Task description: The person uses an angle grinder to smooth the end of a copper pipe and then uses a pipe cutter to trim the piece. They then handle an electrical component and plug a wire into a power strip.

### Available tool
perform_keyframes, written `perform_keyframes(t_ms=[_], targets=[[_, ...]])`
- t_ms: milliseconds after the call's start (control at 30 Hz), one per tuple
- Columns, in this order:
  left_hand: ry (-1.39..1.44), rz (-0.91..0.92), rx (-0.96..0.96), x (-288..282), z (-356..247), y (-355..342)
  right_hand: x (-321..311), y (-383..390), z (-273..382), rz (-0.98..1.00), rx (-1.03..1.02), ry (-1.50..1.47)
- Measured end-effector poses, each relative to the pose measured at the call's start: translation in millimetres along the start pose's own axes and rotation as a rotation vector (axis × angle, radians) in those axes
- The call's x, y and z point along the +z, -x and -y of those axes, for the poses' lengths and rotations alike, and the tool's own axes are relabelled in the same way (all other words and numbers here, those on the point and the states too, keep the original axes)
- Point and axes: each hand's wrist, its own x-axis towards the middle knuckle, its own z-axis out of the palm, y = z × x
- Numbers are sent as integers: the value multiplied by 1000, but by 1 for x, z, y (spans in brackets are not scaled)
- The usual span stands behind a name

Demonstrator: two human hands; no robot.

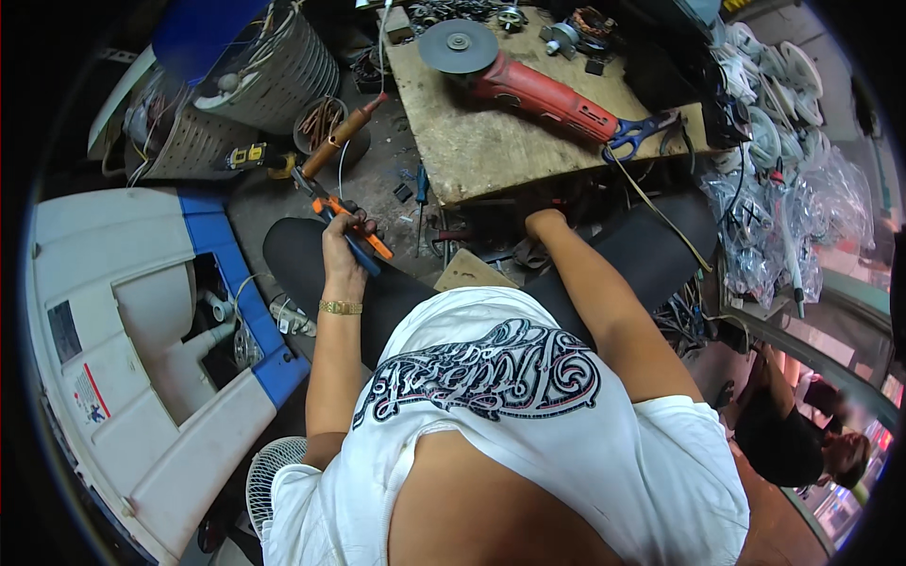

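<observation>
My left hand [342,241] is closed round orange and blue pliers [376,240]. At their upper end is a soldering iron [335,141] with a brownish handle and a white cord; I cannot tell whether the jaws grip it. A yellow and black tool [247,157] lies just left of them. My right hand [545,223] reaches down by the front of the wooden workbench [439,160], its fingers hidden in shadow. A red angle grinder [547,99] and blue-handled scissors [630,138] lie on the bench. A blue screwdriver [421,193] is below its left edge.
A white and blue plastic machine housing [99,311] fills my left. Perforated drums [241,85] with wires stand behind it. Bagged white parts [788,217] are stacked at right, and another person [774,434] is beyond me there. A small board [477,271] is between my legs.
</observation>
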Motion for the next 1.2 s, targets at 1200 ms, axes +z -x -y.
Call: perform_keyframes(t_ms=[1200], targets=[[70, 311, -95, 30, 13, 6, -255, 132, -99, -897, -141, -224]])
